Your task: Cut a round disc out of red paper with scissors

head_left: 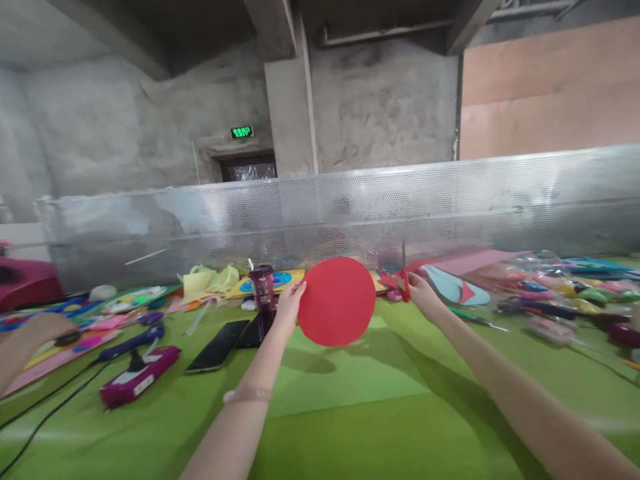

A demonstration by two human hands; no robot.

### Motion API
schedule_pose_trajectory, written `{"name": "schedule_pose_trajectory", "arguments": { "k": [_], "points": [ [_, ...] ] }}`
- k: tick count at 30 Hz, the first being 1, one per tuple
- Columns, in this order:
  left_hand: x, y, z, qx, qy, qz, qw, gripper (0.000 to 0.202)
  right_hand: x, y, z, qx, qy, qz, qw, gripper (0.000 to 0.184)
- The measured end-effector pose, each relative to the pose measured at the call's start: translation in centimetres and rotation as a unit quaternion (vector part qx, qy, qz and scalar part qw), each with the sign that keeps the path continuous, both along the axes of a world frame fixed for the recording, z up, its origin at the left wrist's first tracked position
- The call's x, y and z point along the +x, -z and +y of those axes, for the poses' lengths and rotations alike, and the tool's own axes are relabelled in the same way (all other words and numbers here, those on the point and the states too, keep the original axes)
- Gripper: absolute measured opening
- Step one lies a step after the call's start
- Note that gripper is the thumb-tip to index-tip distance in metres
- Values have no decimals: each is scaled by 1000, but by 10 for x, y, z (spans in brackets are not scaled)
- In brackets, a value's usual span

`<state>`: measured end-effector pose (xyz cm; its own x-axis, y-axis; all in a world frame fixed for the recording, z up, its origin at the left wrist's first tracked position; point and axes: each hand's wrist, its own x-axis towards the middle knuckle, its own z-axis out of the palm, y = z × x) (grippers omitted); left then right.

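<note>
With arm stretched forward, the left hand (290, 303) pinched a red disc (337, 302) by its edge, upright just right of those fingers; the right hand (421, 292), arm likewise extended, gripped red-handled scissors (405, 288), metal pointing upward from its fingers. Below both hands' fingers lay a light-green sheet (345, 383).

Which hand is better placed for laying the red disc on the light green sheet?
Probably the left hand: it holds the disc by its edge, above the sheet, while the right hand holds scissors.
</note>
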<state>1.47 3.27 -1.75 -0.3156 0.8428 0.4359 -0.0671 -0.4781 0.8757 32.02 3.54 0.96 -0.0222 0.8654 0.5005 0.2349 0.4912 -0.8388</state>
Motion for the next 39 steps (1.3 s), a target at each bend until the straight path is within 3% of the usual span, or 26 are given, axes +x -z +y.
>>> {"name": "schedule_pose_trajectory", "arguments": {
  "k": [4,7,13,17,19,24,29,39],
  "points": [
    [17,10,-5,-6,49,46,998,30,-18,-4,-14,-41,-92,51,994,32],
    [19,13,-13,9,41,98,994,29,-24,0,-17,-38,-134,33,990,28],
    [19,8,-21,22,39,77,996,33,-27,11,-14,-44,-132,-18,990,22],
    [19,7,-26,-32,129,49,990,40,-26,10,-14,-43,-105,36,993,22],
    [18,7,-28,-48,141,67,986,39,-25,8,-16,-31,-83,62,994,23],
    [10,9,-23,14,4,62,998,38,-24,10,-18,-2,-89,33,995,31],
    [5,10,-18,54,-84,80,992,37,-34,18,-20,-63,-108,-23,992,22],
    [6,5,-24,88,-168,134,973,29,-38,27,-15,-68,-137,-33,988,19]
  ]
}}
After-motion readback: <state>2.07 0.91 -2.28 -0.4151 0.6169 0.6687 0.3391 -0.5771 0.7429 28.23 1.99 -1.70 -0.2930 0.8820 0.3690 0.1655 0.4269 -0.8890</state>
